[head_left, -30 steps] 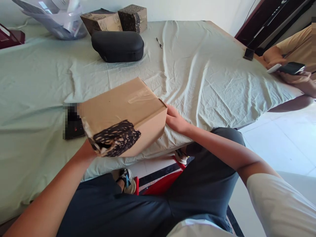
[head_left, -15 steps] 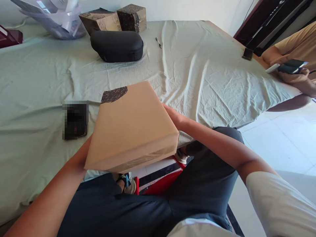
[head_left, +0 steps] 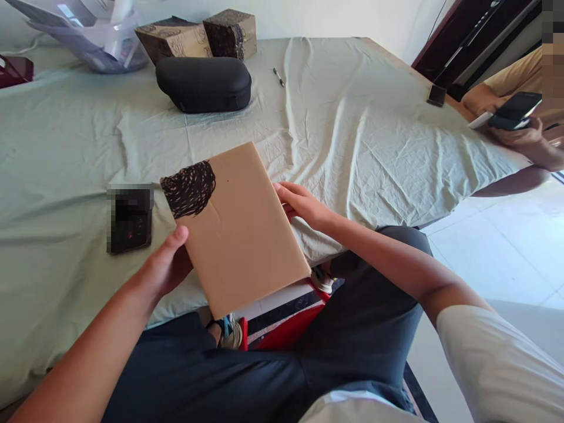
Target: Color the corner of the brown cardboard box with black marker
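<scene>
The left hand (head_left: pixel 170 264) and right hand (head_left: pixel 306 205) clasp the cardboard box (head_left: pixel 247 235) between them, its near end past the table's (head_left: pixel 374 147) edge. A phone (head_left: pixel 132 226) lies just left, a black case (head_left: pixel 205 85) well beyond.

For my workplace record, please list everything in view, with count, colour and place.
Cloth: 1, pale green, under most items
Large box: 1, brown with black scribbling, centre front
Dark device: 1, black, left of large box
Case: 1, black, beyond large box
Smaller boxes: 2, brown and black, behind case
Pen: 1, black and white, right of case
Bin: 1, translucent, back left
Glossy object: 1, dark red, left edge
Small object: 1, dark, far right
Wall: 1, white, back
Floor item: 1, red, underneath
Co-worker: 1, tan clothing, right edge
Handheld device: 1, dark, co-worker's hand
Shoes: 2, light and dark, below
Trousers: 1, dark, bottom
Left hand: 1, bare, large box's left edge
Right hand: 1, bare, large box's right edge
</scene>
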Tool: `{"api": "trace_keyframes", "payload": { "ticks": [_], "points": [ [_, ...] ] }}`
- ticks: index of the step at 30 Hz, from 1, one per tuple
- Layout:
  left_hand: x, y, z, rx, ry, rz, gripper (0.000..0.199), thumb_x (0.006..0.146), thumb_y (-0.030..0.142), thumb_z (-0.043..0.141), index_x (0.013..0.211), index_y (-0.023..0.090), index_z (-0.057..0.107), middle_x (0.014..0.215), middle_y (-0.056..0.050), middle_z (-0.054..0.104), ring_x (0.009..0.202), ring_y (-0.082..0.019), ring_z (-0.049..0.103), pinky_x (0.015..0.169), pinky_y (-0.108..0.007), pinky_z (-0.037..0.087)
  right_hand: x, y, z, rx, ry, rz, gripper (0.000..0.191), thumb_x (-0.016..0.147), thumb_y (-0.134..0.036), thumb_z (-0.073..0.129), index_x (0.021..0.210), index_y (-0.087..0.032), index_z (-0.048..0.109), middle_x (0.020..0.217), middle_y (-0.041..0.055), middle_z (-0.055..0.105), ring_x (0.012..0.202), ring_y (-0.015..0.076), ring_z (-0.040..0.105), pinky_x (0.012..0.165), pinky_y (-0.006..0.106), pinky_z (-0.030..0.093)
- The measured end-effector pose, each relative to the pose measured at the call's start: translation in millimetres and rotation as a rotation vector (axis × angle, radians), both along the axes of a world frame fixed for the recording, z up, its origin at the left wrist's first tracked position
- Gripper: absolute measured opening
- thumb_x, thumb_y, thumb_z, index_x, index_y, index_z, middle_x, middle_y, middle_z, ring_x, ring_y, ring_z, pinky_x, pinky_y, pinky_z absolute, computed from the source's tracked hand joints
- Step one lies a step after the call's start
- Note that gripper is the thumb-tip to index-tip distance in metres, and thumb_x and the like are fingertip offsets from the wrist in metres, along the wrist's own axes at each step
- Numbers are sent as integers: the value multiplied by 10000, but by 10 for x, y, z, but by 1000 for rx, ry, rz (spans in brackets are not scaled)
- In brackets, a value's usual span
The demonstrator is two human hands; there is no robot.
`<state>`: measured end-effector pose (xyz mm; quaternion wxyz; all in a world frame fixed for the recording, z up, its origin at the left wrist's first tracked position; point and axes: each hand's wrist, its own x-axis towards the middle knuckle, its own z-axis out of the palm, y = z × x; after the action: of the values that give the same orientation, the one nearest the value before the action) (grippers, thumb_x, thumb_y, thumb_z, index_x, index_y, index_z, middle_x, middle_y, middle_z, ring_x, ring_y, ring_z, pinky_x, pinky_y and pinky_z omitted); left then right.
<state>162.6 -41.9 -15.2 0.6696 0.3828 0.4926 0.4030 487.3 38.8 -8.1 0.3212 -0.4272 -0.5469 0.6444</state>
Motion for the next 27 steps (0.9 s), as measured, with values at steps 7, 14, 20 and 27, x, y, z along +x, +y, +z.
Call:
{"api": "trace_keyframes", "payload": {
  "ticks": [7, 14, 20, 27],
  "points": [
    [52, 88, -44, 184, 91, 210, 1016, 689, 710, 985, 1581, 321, 693, 1527, -145, 795, 1516, -499, 696, 1265, -666, 609, 107, 373, -277, 600, -706, -106, 297, 1085, -381, 738, 1301, -183, 785, 1337, 167, 764, 1217, 320, 670, 1126, 502, 543],
    [92, 125, 58, 222, 66, 272, 1083, 604, 670, 1058, 1560, 359, 655, 1611, -125, 742, 1636, -479, 587, 1286, -615, 584, 77, 493, -428, 621, -1094, 20, 365, 1126, -214, 573, 1429, -125, 756, 1449, 249, 730, 1372, 410, 623, 1178, 563, 499],
    [70, 154, 12, 210, 92, 217, 899, 778, 720, 956, 1547, 373, 645, 1701, -95, 686, 1565, -437, 647, 1193, -548, 645, 71, 418, -432, 690, -757, -59, 417, 1157, -445, 541, 1358, -177, 789, 1436, 209, 764, 1355, 378, 624, 1245, 587, 469],
    [15, 208, -118, 176, 117, 231, 797, 925, 750, 825, 1587, 348, 633, 1744, -113, 659, 1584, -408, 633, 1155, -482, 635, 34, 121, -231, 335, -1, 211, 852, 1061, -897, 561, 1637, -282, 687, 1693, 132, 716, 1632, 357, 600, 1409, 577, 422]
  ]
}}
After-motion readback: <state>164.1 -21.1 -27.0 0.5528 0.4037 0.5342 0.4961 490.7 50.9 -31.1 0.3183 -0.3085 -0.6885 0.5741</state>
